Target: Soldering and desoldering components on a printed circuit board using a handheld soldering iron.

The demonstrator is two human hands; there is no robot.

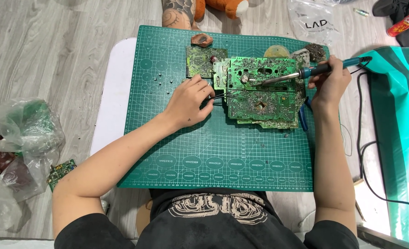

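In the centre of the head view, a stack of green printed circuit boards (262, 92) is seen lying solder-side up on a green gridded cutting mat (213, 157), which is carried by a white low desk (114, 92). A soldering iron with a blue-green handle (306, 72) is gripped by the right hand (329, 83), fingers closed around the handle; its long axis runs from the upper right of the frame down-left, and the metal tip is laid on the top board near its upper middle. The left hand (188, 101) is curled at the boards' left edge, and thin black tweezers (223, 95) are pinched in it, pointed rightward over the board. The tip's spot is thus flanked, with the right hand's tool already touching it and the tweezers just beside.

A smaller separate green board (204, 60) is seen at upper centre, small metal bits (158, 80) are scattered on the mat's upper left, and crumpled clear plastic bags (15, 147) lie on the floor at left.
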